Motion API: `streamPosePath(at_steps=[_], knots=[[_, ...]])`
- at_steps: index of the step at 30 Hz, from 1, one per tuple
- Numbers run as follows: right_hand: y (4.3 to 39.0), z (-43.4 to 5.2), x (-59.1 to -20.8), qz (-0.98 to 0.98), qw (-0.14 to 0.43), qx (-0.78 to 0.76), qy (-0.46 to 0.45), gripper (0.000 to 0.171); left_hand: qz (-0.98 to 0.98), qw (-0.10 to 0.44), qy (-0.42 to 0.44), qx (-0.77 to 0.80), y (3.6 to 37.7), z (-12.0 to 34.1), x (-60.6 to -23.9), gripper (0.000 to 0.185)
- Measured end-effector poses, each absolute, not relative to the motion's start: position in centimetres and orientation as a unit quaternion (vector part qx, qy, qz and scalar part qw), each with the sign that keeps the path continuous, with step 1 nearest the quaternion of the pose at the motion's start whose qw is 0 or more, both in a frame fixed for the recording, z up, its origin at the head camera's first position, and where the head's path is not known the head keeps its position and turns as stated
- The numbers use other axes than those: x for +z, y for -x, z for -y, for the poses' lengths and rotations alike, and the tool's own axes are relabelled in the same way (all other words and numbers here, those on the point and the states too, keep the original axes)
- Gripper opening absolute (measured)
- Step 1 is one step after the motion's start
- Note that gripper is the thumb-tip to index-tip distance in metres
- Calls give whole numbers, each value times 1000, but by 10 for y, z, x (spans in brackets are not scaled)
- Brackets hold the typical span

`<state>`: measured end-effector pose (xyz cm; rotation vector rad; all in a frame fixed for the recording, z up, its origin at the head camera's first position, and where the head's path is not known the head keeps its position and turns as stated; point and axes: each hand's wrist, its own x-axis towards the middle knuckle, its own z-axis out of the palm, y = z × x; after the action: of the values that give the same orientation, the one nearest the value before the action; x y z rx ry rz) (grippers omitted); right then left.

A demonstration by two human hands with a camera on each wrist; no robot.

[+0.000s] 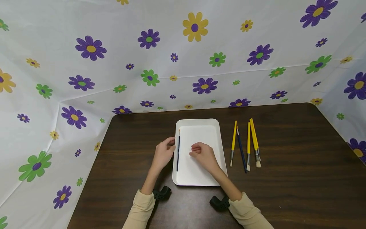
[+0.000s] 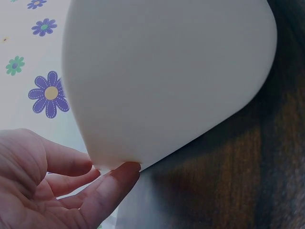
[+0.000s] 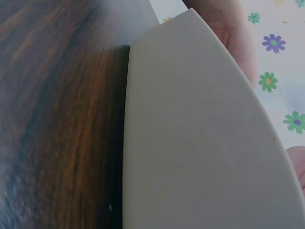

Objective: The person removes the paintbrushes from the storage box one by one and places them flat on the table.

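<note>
A white rectangular tray lies on the table with a thin dark blue paintbrush along its left inner side, bristles pointing away. At the tray's left edge, my left hand pinches the rim; the left wrist view shows thumb and fingertips meeting at the tray's wall. Over the middle of the tray is my right hand, its fingers loosely bent and nothing visible in them. In the right wrist view, the tray's outer side hides most of that hand.
To the right of the tray, several yellow-handled paintbrushes and one dark blue paintbrush lie on the dark wooden table, bristles toward me. A white flower-patterned cloth hangs behind the table and at both sides.
</note>
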<state>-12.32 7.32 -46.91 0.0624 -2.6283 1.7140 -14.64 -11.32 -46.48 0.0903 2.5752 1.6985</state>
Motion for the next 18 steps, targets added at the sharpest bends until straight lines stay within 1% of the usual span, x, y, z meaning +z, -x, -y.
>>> streamPosePath(at_steps=[9,18], knots=[[126,-65,-465,840,-3,542,-30,18,-838,18,-27,545,148,116,-461,36],[121,-62,-466,842,-12,539,-20,17,-840,29,-37,540,146,115,-465,37]])
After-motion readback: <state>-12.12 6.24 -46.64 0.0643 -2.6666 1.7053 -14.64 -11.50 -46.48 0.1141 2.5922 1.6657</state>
